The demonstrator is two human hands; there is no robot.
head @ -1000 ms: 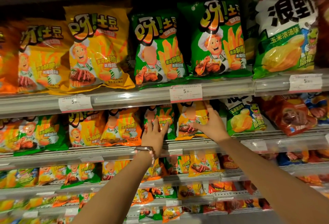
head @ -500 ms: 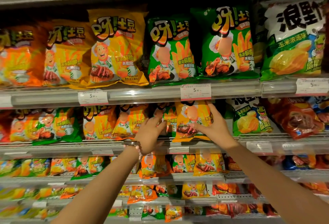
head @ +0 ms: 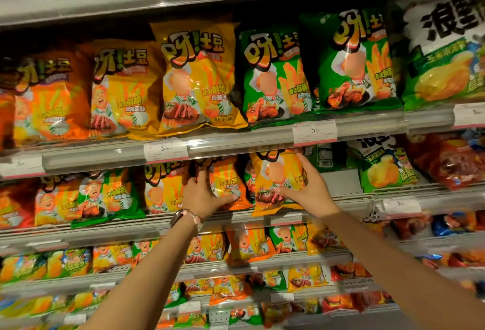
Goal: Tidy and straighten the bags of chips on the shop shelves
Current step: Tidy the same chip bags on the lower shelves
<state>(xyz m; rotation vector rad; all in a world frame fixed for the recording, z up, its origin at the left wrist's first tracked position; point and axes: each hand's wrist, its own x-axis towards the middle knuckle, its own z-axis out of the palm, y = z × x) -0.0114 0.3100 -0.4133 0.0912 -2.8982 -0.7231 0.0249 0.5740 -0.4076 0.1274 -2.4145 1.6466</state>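
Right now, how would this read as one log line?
step: straightening bags | left hand: holds orange bag | right hand: holds yellow bag, tilted | shelf: second from top

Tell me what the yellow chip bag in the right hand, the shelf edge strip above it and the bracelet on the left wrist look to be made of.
Yellow chip bag: glossy printed plastic film, judging by its sheen and crinkles. Shelf edge strip: clear, shiny plastic over grey, probably metal; glare streaks run along it. Bracelet: pale, rounded beads, material unclear.

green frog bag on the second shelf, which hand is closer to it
Right. The right hand holds a yellow bag just left of the green frog bag; the left hand is further left.
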